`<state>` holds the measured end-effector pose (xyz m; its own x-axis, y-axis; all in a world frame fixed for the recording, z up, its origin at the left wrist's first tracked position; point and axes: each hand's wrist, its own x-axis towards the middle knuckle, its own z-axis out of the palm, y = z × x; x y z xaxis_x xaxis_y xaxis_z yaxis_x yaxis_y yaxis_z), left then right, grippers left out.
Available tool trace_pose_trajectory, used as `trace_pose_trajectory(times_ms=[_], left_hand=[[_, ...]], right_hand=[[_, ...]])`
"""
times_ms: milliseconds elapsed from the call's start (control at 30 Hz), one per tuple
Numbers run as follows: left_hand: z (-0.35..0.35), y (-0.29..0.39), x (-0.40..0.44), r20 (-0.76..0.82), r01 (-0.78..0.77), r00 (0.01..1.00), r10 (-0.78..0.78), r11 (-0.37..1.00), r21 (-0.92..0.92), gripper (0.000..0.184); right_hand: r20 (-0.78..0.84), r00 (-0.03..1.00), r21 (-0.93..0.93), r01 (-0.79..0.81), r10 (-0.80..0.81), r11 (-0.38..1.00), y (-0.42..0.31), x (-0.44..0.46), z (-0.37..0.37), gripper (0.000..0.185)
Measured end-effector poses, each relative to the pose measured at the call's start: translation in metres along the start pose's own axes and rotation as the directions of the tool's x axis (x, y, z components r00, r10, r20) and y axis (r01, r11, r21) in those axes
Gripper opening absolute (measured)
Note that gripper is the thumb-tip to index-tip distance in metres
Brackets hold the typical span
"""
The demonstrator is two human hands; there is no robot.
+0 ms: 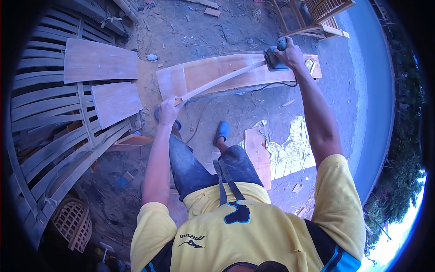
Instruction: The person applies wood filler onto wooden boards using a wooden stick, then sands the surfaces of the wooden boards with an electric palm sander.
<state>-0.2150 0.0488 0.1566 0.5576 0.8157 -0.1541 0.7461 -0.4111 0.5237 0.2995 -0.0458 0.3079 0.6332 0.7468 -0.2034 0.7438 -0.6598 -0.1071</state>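
My left hand (168, 111) is closed around the near end of a long, slightly curved wooden slat (222, 81). From there the slat runs up and to the right across a wide wooden plank (206, 72). Its far end reaches a dark green corded power tool that looks like a sander (274, 60). My right hand (292, 54) is closed on top of this sander, arm stretched out. The sander's underside is hidden, so I cannot tell how it meets the slat. A dark cord trails from it along the plank's near edge.
Curved slatted wooden frames (45, 104) fill the left, with a large board (100, 61) and a smaller board (117, 103) on them. A wooden chair (324, 18) stands at upper right. A flat board (257, 154) lies by a pale sheet (292, 149). Offcuts litter the dirt ground.
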Motion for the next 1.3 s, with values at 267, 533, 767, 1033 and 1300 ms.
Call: trace_pose_trajectory(times_ms=[267,533,767,1033,1300], left_hand=[[-0.014,-0.011,0.019,0.067,-0.048,0.997,0.05,0.998,-0.029,0.036],[-0.031,-0.022,0.033,0.293,-0.202,0.929,0.227,0.973,-0.112,0.044],[-0.024,-0.038,0.038,0.273,-0.33,0.893,0.357,0.933,-0.141,0.044],[-0.03,-0.032,0.039,0.357,-0.334,0.869,0.343,0.938,-0.087,0.046],[-0.043,-0.023,0.042,0.432,-0.279,0.862,0.267,0.96,-0.036,0.046]], right_hand=[[-0.099,0.985,0.339,0.164,-0.138,0.927,-0.162,-0.142,0.043,0.084],[-0.124,0.866,0.453,0.484,-0.485,0.749,-0.223,-0.225,0.091,0.093],[-0.431,0.869,0.354,0.411,-0.244,0.84,-0.07,-0.14,0.087,0.087],[-0.419,0.883,0.47,0.011,0.212,0.882,-0.002,-0.073,0.054,0.082],[-0.242,0.866,0.455,0.5,-0.438,0.737,-0.102,-0.184,0.104,0.085]])
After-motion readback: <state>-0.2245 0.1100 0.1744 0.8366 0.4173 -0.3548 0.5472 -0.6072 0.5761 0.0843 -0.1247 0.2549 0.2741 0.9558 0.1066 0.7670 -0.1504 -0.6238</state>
